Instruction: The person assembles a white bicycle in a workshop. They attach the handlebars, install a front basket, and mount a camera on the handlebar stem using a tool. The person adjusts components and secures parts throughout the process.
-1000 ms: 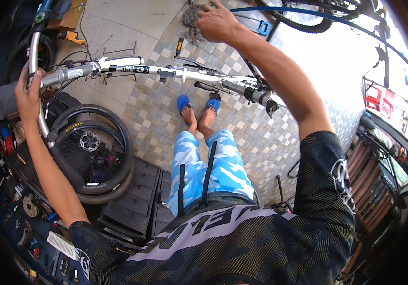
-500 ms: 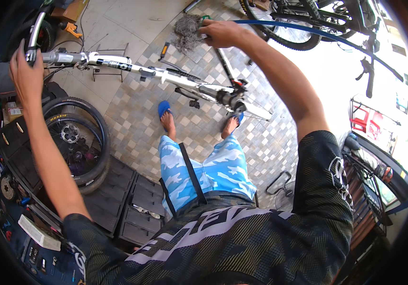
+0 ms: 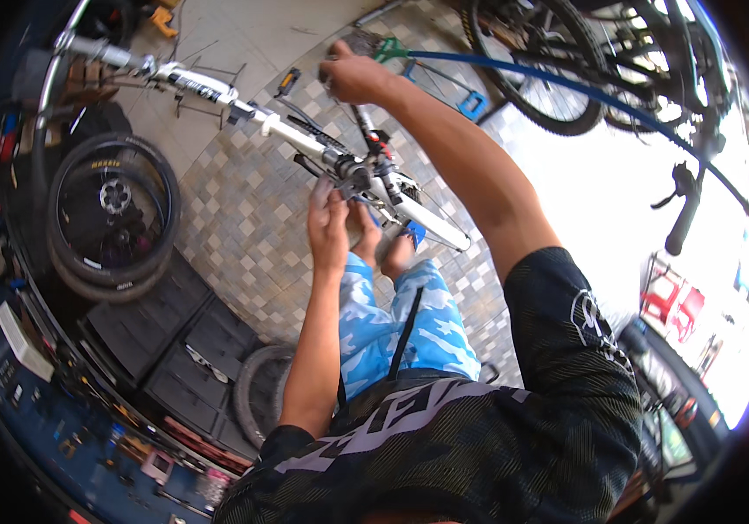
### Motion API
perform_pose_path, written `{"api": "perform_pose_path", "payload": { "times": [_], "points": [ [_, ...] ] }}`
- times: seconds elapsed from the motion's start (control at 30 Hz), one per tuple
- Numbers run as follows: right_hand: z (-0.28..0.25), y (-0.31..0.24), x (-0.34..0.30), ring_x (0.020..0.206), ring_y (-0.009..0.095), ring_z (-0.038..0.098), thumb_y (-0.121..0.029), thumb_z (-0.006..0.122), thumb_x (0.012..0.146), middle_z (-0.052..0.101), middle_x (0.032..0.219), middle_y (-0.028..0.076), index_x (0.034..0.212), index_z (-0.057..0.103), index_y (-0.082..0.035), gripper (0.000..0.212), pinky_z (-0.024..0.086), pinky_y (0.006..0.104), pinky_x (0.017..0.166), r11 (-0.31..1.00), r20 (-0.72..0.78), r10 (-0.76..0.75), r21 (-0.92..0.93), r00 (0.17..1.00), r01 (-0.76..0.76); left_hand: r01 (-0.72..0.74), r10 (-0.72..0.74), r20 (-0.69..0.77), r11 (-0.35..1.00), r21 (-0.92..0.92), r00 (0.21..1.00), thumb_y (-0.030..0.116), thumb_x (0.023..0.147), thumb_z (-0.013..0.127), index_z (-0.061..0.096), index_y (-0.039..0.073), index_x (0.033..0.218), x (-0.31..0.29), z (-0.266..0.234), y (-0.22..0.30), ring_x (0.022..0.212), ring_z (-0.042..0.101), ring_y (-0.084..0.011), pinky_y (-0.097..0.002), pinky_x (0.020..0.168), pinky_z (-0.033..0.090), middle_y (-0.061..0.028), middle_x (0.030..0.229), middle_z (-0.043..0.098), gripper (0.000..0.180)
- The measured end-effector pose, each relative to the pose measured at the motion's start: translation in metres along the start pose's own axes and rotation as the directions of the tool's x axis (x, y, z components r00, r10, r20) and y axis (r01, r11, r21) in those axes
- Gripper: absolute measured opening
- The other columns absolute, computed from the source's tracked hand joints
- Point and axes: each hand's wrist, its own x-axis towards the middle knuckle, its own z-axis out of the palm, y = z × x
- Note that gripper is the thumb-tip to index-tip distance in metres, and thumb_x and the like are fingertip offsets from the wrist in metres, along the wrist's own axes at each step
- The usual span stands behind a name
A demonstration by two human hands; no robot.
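Note:
A white bicycle frame (image 3: 292,137) without wheels stretches from the handlebar (image 3: 53,74) at upper left toward the middle. My left hand (image 3: 328,229) is at the frame's middle, next to the cluster of dark parts around its joint. Its fingers look stretched out, slightly blurred, with nothing seen in them. Farther up, my right hand (image 3: 355,77) has curled fingers at the upper end of a dark tube (image 3: 364,125) with a red collar on the frame. Just beyond that hand lies a grey stringy mop head (image 3: 361,39) with a green collar and a blue pole (image 3: 549,68).
Tyred wheels (image 3: 114,210) rest at left, beside dark drawers (image 3: 143,319). Another tyre (image 3: 257,393) leans near my left elbow. Several tools lie along the dark bench (image 3: 69,428) at lower left. More bicycles (image 3: 566,52) stand at upper right. Red chairs (image 3: 671,306) are at far right.
My left hand has left the handlebar and moved right to the frame's middle. My right hand has shifted left, and the view has turned.

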Motion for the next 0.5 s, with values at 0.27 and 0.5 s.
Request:
{"api": "perform_pose_path", "payload": {
  "times": [0.27,0.5],
  "points": [
    [-0.015,0.02,-0.001,0.099,0.044,0.066,-0.023,0.071,0.08,0.054,0.118,0.023,0.115,0.071,-0.016,0.036,0.055,0.0494,0.091,0.998,-0.055,-0.068,-0.006,0.996,0.068,-0.365,0.363,-0.053,0.93,-0.031,0.93,0.029,0.088,0.081,0.063,0.003,0.121,0.039,0.057,0.005,0.115,0.056,-0.0246,-0.0377,0.102,0.043,-0.012,0.119,0.064,0.045],
    [-0.02,-0.011,-0.027,0.103,0.038,0.063,-0.016,0.069,0.081,0.059,0.112,0.019,0.109,0.074,-0.016,0.028,0.053,0.0445,0.089,0.989,0.062,-0.093,0.122,0.994,0.085,-0.347,0.379,-0.152,0.917,0.198,0.913,0.015,0.097,0.068,0.065,0.001,0.089,0.013,0.037,0.015,0.088,0.059,-0.0166,-0.032,0.08,0.047,-0.0083,0.095,0.066,0.016]
  ]
}}
